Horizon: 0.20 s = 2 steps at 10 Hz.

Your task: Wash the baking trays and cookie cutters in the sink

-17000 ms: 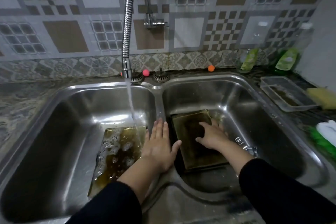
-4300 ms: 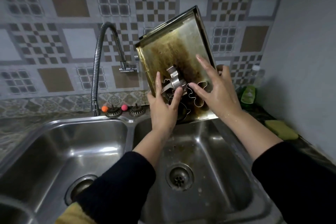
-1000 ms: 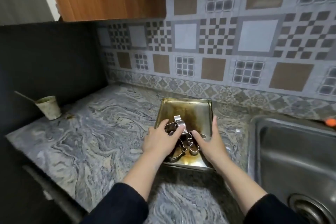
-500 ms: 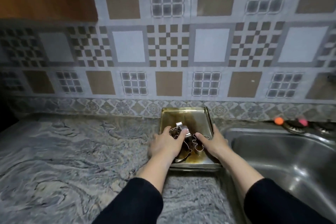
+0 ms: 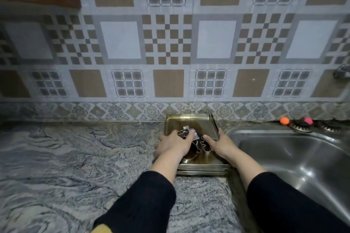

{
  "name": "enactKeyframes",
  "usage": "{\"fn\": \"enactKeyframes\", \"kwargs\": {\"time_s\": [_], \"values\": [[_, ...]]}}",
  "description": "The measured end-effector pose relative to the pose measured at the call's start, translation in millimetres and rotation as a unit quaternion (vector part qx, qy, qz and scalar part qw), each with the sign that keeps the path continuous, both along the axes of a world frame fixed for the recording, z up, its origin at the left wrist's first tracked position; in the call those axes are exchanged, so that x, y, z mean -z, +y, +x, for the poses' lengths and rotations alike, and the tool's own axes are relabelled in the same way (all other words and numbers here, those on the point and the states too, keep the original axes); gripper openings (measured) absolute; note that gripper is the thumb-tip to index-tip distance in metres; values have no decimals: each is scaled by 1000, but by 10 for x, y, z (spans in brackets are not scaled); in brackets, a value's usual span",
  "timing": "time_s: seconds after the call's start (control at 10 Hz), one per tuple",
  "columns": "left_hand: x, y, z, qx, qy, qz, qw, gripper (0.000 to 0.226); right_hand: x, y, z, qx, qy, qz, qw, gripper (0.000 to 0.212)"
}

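Two stacked brass-coloured baking trays rest on the marbled counter just left of the sink, up against the wall. Several metal cookie cutters lie in the upper tray. My left hand holds the tray's left edge, its thumb pressing on a cutter. My right hand holds the right edge, thumb lying over the cutters. A round cutter shows below my left hand.
The steel sink lies to the right. Orange and pink knobs sit behind it by a drain fitting. The grey marbled counter spreads left. Patterned tiles cover the wall behind.
The trays with cutters, earlier lifted out of the sink, now rest on the counter. Over the last second only my view has swung right and the hands have barely moved.
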State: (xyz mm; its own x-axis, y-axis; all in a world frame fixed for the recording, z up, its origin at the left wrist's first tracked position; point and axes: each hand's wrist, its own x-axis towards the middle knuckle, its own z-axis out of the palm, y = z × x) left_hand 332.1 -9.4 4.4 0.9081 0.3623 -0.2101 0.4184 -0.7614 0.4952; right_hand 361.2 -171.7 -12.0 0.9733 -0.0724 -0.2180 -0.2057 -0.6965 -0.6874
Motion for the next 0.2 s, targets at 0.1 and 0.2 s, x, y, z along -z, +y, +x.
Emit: {"fn": "enactKeyframes", "kwargs": {"time_s": [0.1,0.2], "values": [[-67,33,-28,15,9,-9,1000,104,-73,-7,-16,-8,14,9,1000,99],[-137,70,-45,8,-3,-5,1000,111,-162,-19,-74,-23,15,18,999,95]]}}
